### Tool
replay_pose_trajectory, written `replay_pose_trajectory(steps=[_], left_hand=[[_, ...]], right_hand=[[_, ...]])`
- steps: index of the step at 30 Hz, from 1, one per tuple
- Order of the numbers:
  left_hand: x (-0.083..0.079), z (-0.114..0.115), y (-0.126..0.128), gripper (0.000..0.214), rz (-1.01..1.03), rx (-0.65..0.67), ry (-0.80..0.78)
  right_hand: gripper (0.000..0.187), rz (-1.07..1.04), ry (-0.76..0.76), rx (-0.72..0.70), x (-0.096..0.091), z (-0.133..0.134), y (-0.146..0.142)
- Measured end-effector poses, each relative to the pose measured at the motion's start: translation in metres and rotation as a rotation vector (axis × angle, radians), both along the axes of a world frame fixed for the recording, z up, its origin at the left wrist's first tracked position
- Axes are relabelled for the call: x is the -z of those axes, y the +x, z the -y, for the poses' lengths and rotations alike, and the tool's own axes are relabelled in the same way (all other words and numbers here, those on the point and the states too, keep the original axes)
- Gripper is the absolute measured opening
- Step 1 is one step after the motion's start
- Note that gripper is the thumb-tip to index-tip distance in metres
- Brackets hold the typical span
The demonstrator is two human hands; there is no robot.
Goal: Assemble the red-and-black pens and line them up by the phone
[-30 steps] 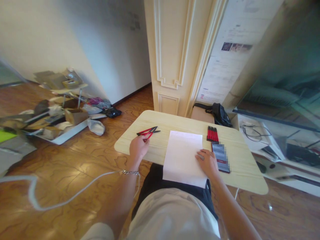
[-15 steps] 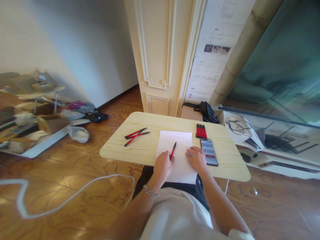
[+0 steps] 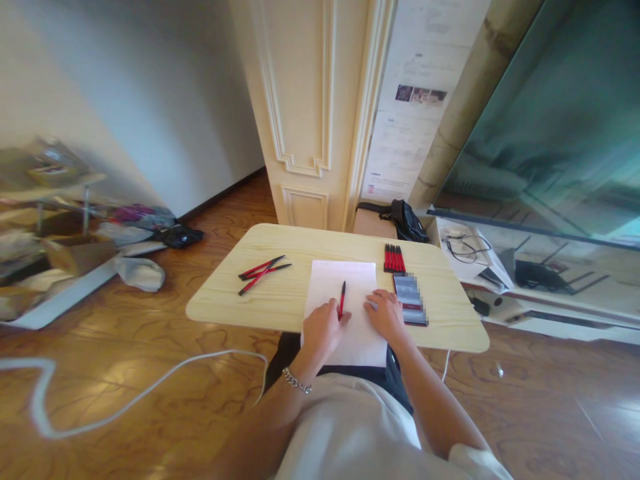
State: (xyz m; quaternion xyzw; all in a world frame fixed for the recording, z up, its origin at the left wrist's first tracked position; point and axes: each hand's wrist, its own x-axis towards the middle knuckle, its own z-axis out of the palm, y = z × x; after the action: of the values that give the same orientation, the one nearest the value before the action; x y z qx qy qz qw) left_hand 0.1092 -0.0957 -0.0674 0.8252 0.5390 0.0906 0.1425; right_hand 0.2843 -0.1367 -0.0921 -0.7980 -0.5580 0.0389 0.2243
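My left hand (image 3: 323,329) is closed round a red and black pen (image 3: 342,298), whose tip points away from me over a white sheet of paper (image 3: 345,280). My right hand (image 3: 385,313) lies flat on the sheet's right side, fingers spread. The sheet rests on a small light wooden table (image 3: 300,243). Three loose red pens (image 3: 260,271) lie to the left of the sheet. A row of several red pens (image 3: 394,258) and a dark flat pack (image 3: 410,299) sit to the right.
A cream panelled door (image 3: 305,120) stands behind the table. A black bag (image 3: 406,223) lies beyond it. A glass TV stand with cables (image 3: 505,267) is at the right. Clutter and a low shelf (image 3: 60,253) fill the left floor. A white cable (image 3: 140,393) crosses the wooden floor.
My left hand took one pen from the loose group at the left and brought it over the paper. The view has shifted to the right; my right hand stays on the sheet.
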Motion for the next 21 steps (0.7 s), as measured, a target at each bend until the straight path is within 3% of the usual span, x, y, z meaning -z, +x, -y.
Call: replay_pose_trajectory(steps=[6,11,15,21], left_hand=[[-0.004,0.0,-0.007,0.033,0.09,-0.01,-0.038],[-0.002,0.0,-0.025,0.031,0.311,0.003,-0.013],[0.001,0.002,-0.038,0.033,0.457,0.036,-0.014],[0.002,0.006,-0.044,0.034,0.505,0.038,-0.028]], right_hand=[[0.024,-0.002,0.076,0.021,-0.004,0.002,-0.004],[0.025,-0.039,0.175,0.004,-0.021,0.003,-0.011],[0.026,-0.118,0.068,-0.053,-0.032,-0.007,-0.02],[0.032,-0.126,-0.16,-0.059,-0.041,-0.038,-0.034]])
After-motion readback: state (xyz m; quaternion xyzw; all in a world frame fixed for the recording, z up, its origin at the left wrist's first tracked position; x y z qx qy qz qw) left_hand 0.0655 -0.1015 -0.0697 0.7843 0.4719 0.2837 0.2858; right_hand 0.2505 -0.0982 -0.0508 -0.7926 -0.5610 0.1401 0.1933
